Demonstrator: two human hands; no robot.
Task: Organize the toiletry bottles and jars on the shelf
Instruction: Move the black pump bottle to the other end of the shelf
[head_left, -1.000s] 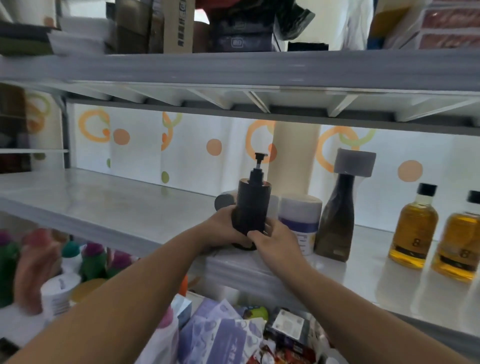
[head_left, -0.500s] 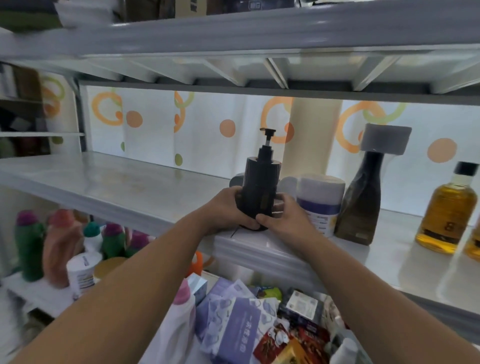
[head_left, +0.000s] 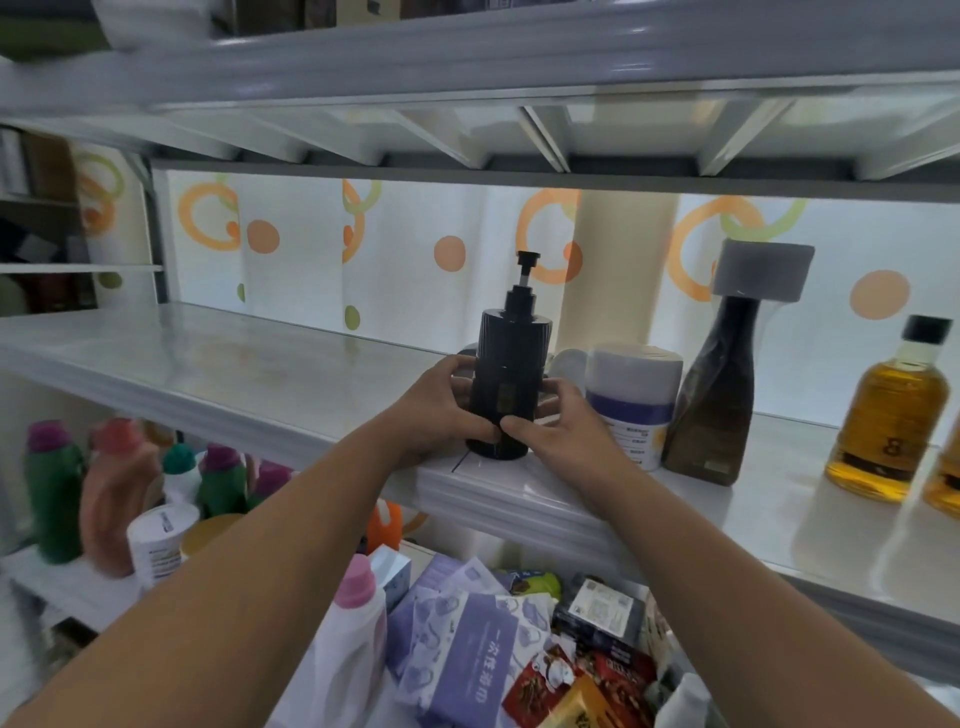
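A black pump bottle (head_left: 510, 364) stands upright near the front edge of the white shelf (head_left: 249, 374). My left hand (head_left: 434, 410) grips its lower left side, and my right hand (head_left: 558, 423) grips its lower right side, thumbs meeting at the front. Right of it stand a white jar with a purple band (head_left: 634, 400), a dark brown bottle with a grey square cap (head_left: 722, 389) and an amber bottle with a black cap (head_left: 888, 421). Small white containers show partly behind the pump bottle.
Another amber bottle (head_left: 948, 478) is cut off at the right edge. A cream pillar (head_left: 615, 270) rises behind the shelf. Below left stand coloured bottles (head_left: 57, 488) and a white tub (head_left: 158, 540). Purple packets (head_left: 467, 639) and boxes fill a bin below. An upper shelf (head_left: 467, 57) hangs overhead.
Both hands stay on the black pump bottle, which keeps its place on the shelf. The camera has moved closer and tilted slightly, so the scene looks larger.
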